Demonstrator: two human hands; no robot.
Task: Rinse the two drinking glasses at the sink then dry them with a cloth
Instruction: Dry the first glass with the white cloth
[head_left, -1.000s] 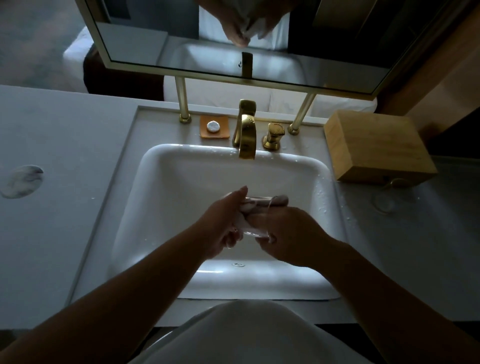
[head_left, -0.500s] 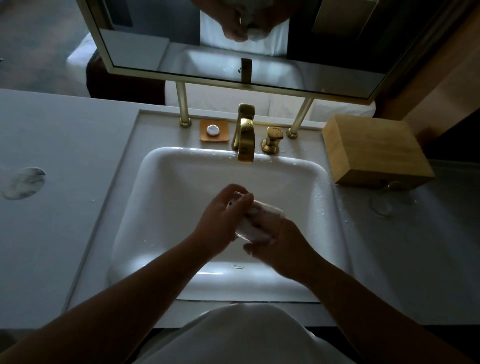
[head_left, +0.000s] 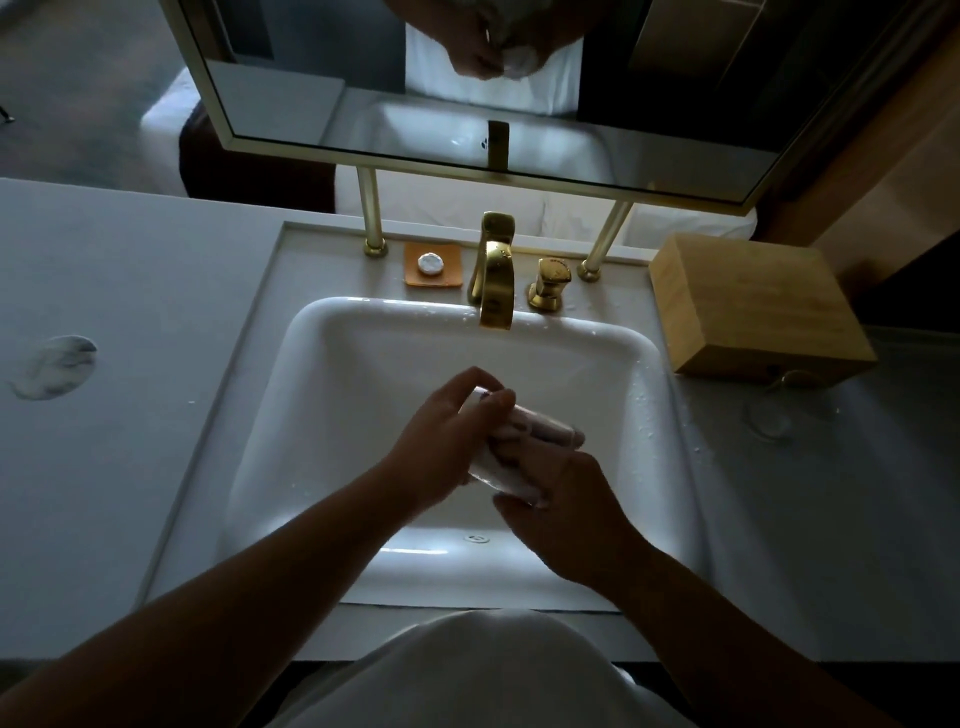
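Seen from above, a person stands at a white rectangular sink (head_left: 322, 415) set in a pale countertop (head_left: 130, 467). Both bare hands meet over the middle of the basin, holding one clear drinking glass (head_left: 524, 447) tipped on its side. The left hand (head_left: 441, 447) wraps its fingers over the glass from the left. The right hand (head_left: 566, 514) grips it from below and the right, with pale cloth (head_left: 511, 480) bunched between fingers and glass. A second drinking glass (head_left: 771, 421) stands on the countertop near the sink's right edge, in front of a wooden box (head_left: 753, 306). A gold faucet (head_left: 496, 275) rises at the sink's back edge, with a gold handle (head_left: 550, 283) on its right and an orange soap dish (head_left: 432, 264) on its left. A gold-framed mirror (head_left: 467, 78) hangs above.
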